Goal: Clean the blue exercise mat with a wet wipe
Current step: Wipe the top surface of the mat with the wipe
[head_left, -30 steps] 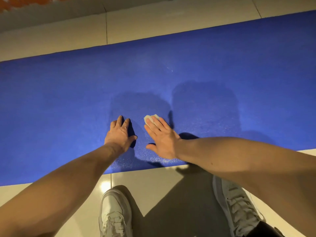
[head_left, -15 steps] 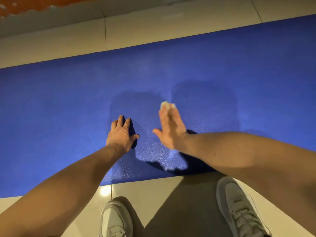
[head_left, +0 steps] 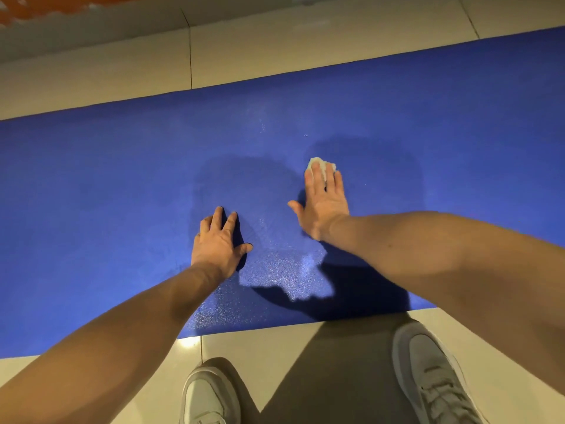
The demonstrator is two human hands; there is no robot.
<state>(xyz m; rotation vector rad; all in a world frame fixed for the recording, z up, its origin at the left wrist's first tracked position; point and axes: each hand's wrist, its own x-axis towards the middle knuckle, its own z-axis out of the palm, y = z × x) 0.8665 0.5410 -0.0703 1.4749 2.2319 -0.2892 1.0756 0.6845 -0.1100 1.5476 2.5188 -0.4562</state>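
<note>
The blue exercise mat (head_left: 107,185) lies flat across the tiled floor, filling the middle of the view. My right hand (head_left: 324,200) presses flat on the mat with a small white wet wipe (head_left: 318,163) under its fingertips; only the wipe's far edge shows. My left hand (head_left: 218,241) rests palm down on the mat to the left, fingers spread, holding nothing. A damp, glistening patch (head_left: 275,270) lies on the mat between and below the hands.
Beige floor tiles (head_left: 275,41) border the mat on the far side and the near side. Two white sneakers stand on the near tiles, the left sneaker (head_left: 208,396) and the right sneaker (head_left: 434,377). An orange strip (head_left: 46,7) shows at the top left.
My right hand has slid the wipe away from me and to the right across the mat. My left hand has stayed planted in place.
</note>
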